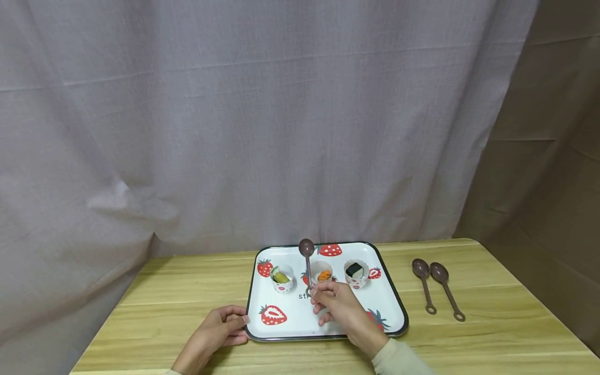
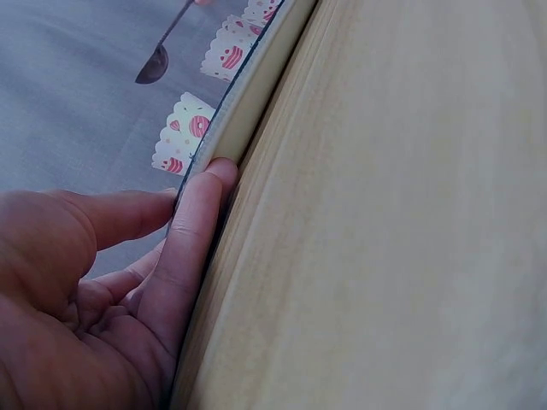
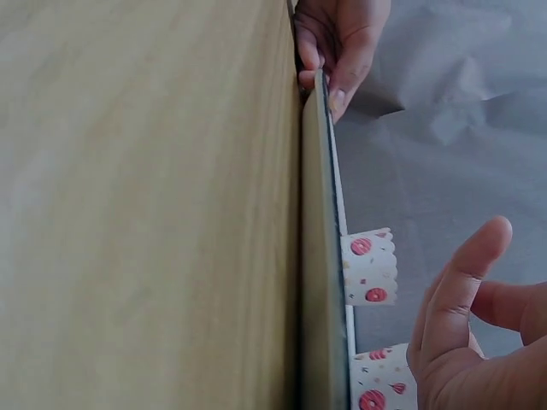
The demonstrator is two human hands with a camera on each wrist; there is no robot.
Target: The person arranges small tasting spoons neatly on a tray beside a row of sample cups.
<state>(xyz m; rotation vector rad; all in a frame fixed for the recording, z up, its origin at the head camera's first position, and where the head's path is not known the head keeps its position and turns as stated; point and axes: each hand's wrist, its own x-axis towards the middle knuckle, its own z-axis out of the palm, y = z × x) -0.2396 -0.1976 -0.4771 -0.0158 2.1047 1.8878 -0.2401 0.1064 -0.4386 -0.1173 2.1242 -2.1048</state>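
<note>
My right hand [image 1: 344, 312] pinches the ring end of a brown spoon [image 1: 307, 248] and holds it upright above the tray, bowl up. The left hand [image 1: 217, 330] grips the left rim of a white strawberry-print tray [image 1: 304, 320], thumb over the edge. On the tray stand three patterned paper cups. In the left cup [image 1: 283, 287] lies a green and yellow piece, and in the middle cup [image 1: 315, 267] an orange one. A black and white piece sits in the right cup [image 1: 357, 283]. The spoon partly covers the middle cup.
Two more brown spoons lie side by side right of the tray, a left one [image 1: 421, 267] and a right one [image 1: 439, 272]. The wooden table [image 1: 187, 286] ends at a grey curtain [image 1: 281, 130] behind. A brown cloth [image 1: 548, 182] hangs at the right.
</note>
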